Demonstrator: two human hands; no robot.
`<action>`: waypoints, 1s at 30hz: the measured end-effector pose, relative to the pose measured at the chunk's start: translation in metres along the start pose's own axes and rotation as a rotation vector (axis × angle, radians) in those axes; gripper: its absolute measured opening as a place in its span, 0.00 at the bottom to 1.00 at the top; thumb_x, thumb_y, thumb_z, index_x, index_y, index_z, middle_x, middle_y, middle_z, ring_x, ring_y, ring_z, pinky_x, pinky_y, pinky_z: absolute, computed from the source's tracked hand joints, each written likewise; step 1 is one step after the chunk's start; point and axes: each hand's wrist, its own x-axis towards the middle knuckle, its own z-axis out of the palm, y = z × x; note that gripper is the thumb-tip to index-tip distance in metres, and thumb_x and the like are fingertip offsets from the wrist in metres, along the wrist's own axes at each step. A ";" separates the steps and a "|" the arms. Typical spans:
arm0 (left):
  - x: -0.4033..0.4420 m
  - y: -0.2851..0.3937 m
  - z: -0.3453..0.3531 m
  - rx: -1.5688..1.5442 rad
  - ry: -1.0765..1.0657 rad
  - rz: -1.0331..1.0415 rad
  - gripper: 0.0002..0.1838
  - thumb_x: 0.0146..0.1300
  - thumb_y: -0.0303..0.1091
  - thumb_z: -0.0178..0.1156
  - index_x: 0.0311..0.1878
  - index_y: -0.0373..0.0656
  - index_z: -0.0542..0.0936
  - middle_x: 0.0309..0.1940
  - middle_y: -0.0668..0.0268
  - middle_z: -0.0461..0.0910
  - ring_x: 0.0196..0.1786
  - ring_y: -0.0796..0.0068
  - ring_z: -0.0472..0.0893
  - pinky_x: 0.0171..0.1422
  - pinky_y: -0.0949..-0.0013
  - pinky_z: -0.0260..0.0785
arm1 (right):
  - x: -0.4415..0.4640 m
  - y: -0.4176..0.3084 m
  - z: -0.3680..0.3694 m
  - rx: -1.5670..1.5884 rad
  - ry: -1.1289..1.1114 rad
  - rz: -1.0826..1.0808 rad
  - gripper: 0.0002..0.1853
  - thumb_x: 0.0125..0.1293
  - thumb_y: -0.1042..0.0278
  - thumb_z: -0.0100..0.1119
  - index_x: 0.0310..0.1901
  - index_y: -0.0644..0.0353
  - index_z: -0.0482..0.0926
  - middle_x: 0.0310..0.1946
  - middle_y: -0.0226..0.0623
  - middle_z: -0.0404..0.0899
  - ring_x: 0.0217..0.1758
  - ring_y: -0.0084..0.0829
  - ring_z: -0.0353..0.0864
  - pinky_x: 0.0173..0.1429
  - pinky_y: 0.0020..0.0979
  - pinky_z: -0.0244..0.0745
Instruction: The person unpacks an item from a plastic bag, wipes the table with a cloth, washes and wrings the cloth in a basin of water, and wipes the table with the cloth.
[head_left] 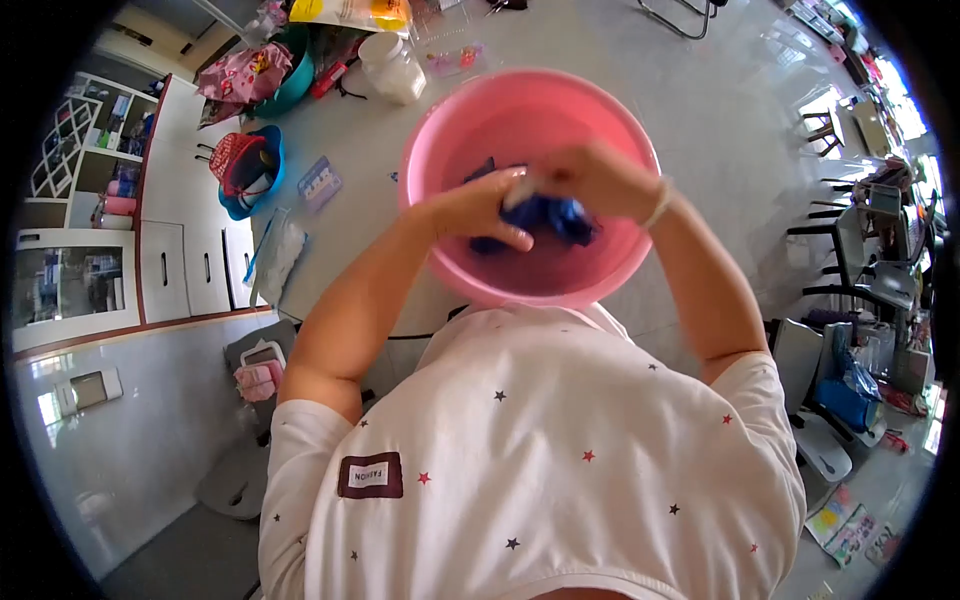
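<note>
Nearest to us is the pale shirt (540,430), scattered with small stars and bearing a dark patch (370,477). Ahead of it stands the pink basin (530,85), with both our hands reaching in over its rim. Inside, the blue cloth (548,218) lies bunched beneath and between them. Our left hand (485,208) has its thumb and fingers spread apart, against the cloth. Our right hand (605,182), with a pale band (659,203) at the wrist, is blurred and bent inward, its fingers close to the left fingertips; we cannot tell whether it pinches the cloth.

Beyond the basin, to the left, we have a card (320,184) on the floor and a blue tub (274,150) holding a red basket (238,164). Farther up stand a white jar (392,68) and a green tub (293,75), beside a pink bag (245,75). White cupboards (185,190) line the left; chairs (850,240) crowd the far right.
</note>
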 end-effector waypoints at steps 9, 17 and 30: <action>0.025 0.011 0.018 -0.803 0.553 -0.270 0.28 0.45 0.23 0.69 0.52 0.38 0.72 0.44 0.60 0.78 0.46 0.69 0.79 0.49 0.65 0.74 | -0.001 -0.028 -0.056 1.188 0.837 -0.138 0.10 0.66 0.73 0.51 0.46 0.67 0.76 0.39 0.39 0.79 0.42 0.31 0.81 0.48 0.31 0.80; 0.018 0.035 0.030 -0.189 0.697 -0.091 0.32 0.41 0.23 0.70 0.53 0.42 0.71 0.44 0.65 0.74 0.47 0.73 0.76 0.51 0.69 0.73 | -0.032 0.045 0.050 1.685 0.346 0.928 0.24 0.66 0.47 0.48 0.52 0.58 0.73 0.50 0.45 0.75 0.51 0.41 0.77 0.53 0.52 0.74; 0.034 -0.011 0.043 -1.512 0.608 -0.267 0.17 0.66 0.48 0.46 0.35 0.44 0.74 0.35 0.64 0.78 0.36 0.71 0.80 0.40 0.64 0.76 | 0.007 -0.009 0.088 0.226 0.978 0.291 0.07 0.54 0.77 0.56 0.36 0.58 0.77 0.34 0.38 0.77 0.40 0.42 0.77 0.47 0.40 0.73</action>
